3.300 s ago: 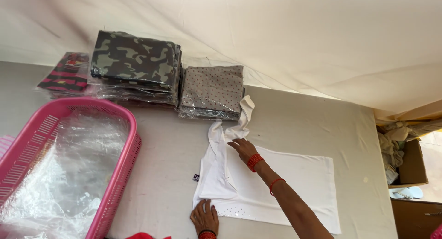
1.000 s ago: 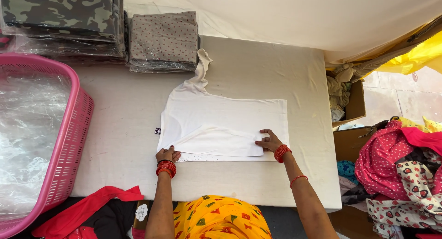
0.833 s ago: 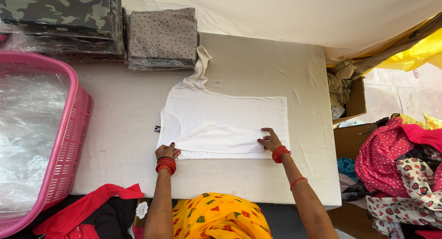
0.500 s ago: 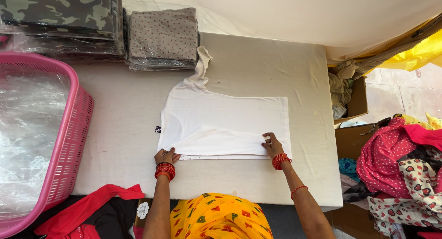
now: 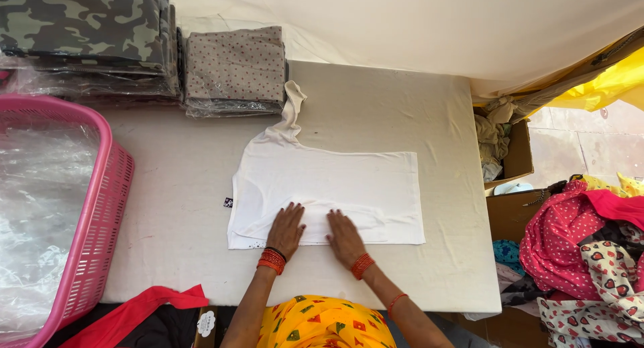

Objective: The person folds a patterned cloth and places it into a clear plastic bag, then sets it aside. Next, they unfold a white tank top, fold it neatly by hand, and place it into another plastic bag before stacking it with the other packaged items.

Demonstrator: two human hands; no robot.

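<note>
So both your hands, left and right, lie flat, fingers open, side by side on the white shirt spread on the tabletop, gripping nothing.

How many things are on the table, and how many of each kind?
White garment, pressed flat under the left hand and right hand: 1
Stacks of bagged folded fabric, camouflage and dotted grey-brown: 2
Pink plastic basket lined with clear plastic, at the table's left end: 1
Total: 4
</note>
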